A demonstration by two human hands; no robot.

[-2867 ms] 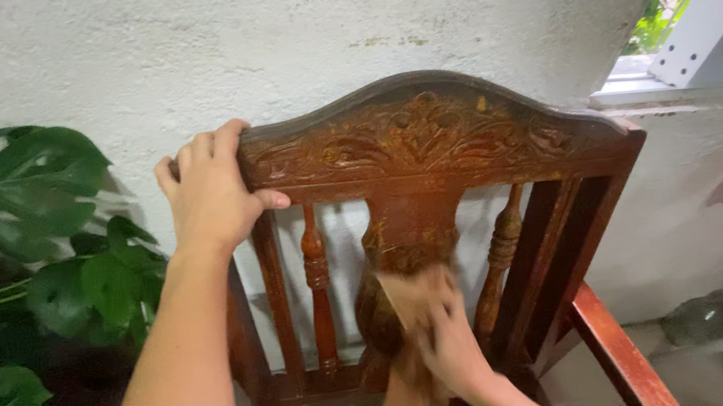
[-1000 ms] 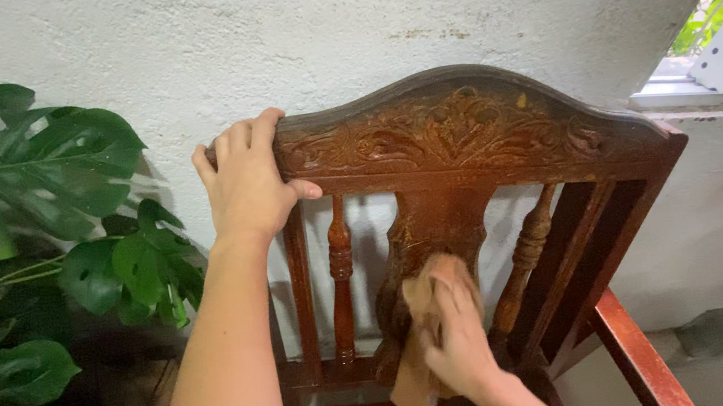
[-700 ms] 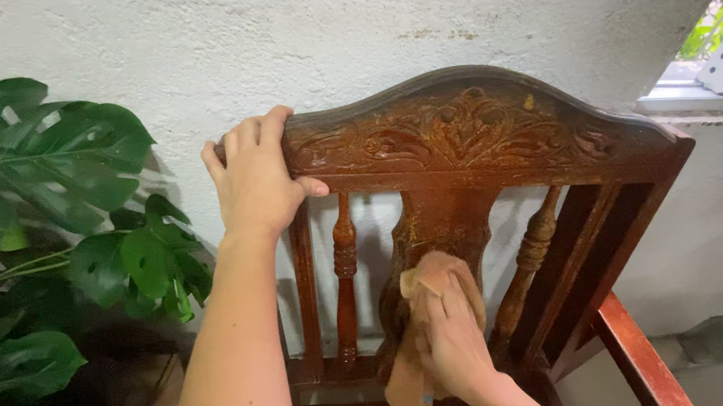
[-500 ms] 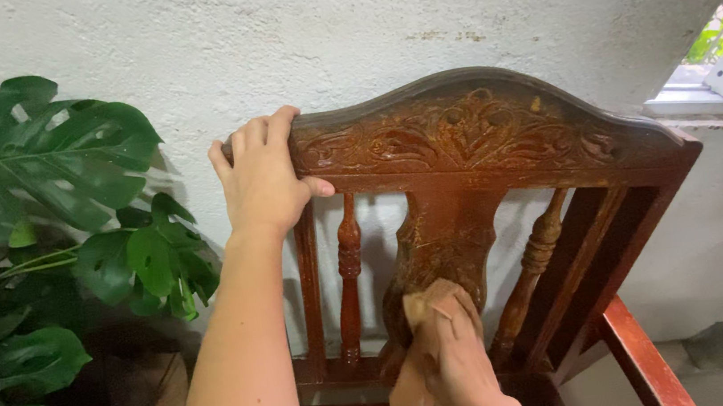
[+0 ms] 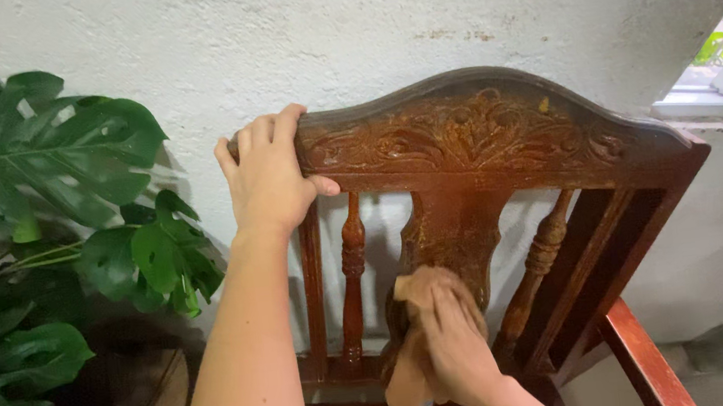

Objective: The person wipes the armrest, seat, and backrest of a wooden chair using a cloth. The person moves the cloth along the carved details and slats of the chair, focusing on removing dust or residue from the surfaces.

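A dark carved wooden chair stands with its back against a rough white wall. My left hand grips the left end of the chair's carved top rail. My right hand presses a tan cloth against the lower part of the wide centre splat. Turned spindles stand on either side of the splat. The cloth hangs down below my palm toward the seat.
A large-leafed green plant in a dark pot fills the left side, close to the chair. A reddish armrest runs out at lower right. A window ledge sits at upper right, with grey objects on the floor below.
My right hand has rubbed the cloth up and down over the lower centre splat, now slightly higher than half a second ago. The view has drifted a little; my left hand keeps its grip.
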